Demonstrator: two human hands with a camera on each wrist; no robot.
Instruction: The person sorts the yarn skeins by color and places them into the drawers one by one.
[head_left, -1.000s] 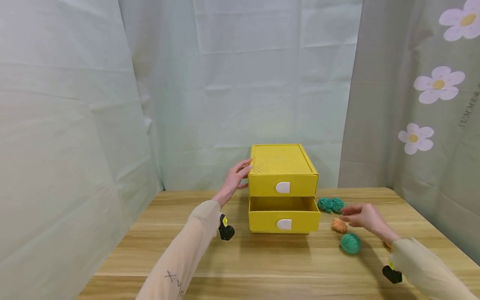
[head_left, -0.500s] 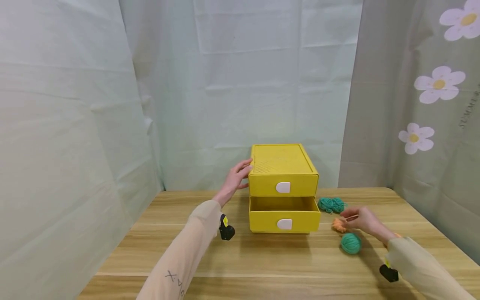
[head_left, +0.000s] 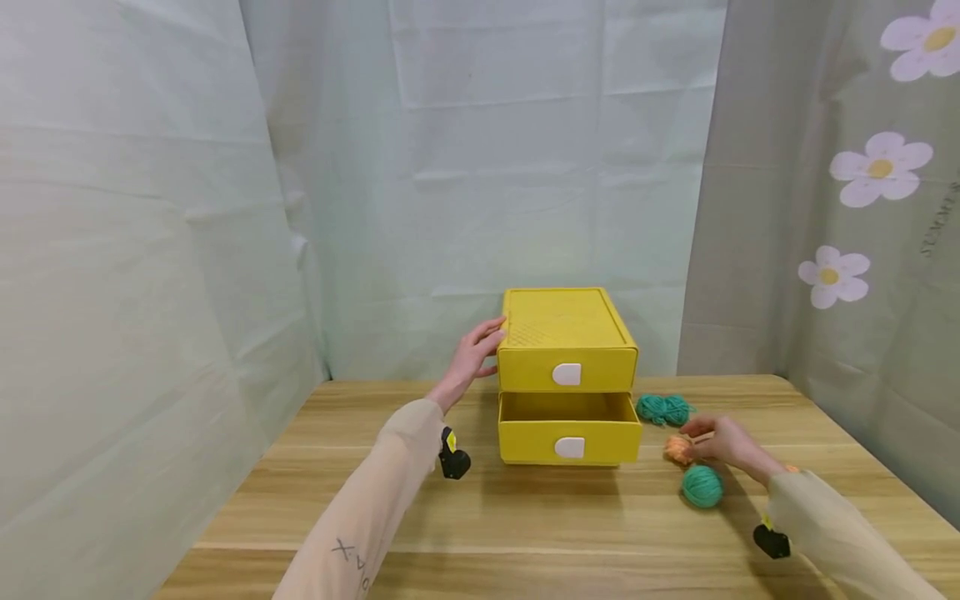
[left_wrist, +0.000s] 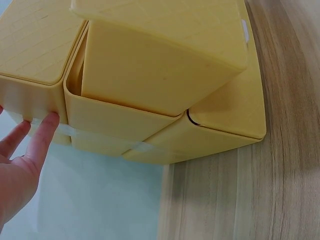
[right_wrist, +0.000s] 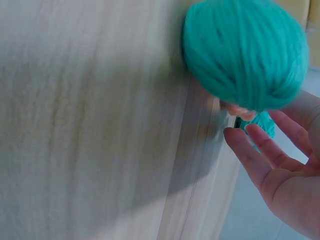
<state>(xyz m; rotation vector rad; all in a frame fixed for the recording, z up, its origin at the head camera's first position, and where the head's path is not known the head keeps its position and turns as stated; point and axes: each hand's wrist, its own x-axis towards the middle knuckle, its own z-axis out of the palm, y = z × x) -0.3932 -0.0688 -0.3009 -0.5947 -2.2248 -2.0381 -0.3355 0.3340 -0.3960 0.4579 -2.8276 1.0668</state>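
A yellow two-drawer cabinet (head_left: 566, 321) stands on the wooden table. Its lower drawer (head_left: 536, 442) is pulled out, while the upper drawer (head_left: 525, 371) is closed. My left hand (head_left: 468, 358) rests its fingertips against the cabinet's left side, near the top; the left wrist view shows the fingers (left_wrist: 45, 132) touching the side wall. On the right, my right hand (head_left: 727, 442) holds a small bundle of orange yarn (head_left: 677, 450) between thumb and fingers on the table. A green yarn ball (right_wrist: 245, 52) hides part of this grip in the right wrist view.
Behind the orange yarn, right of the cabinet, lies a green yarn skein (head_left: 663, 409). The green ball sits just in front of the right hand. A bit of another orange thing (head_left: 792, 468) shows behind the right wrist. Pale curtains (head_left: 525, 167) surround the table.
My right hand has moved slightly left and down to the orange yarn, its fingers coming around it. The left hand and the cabinet have stayed in place.
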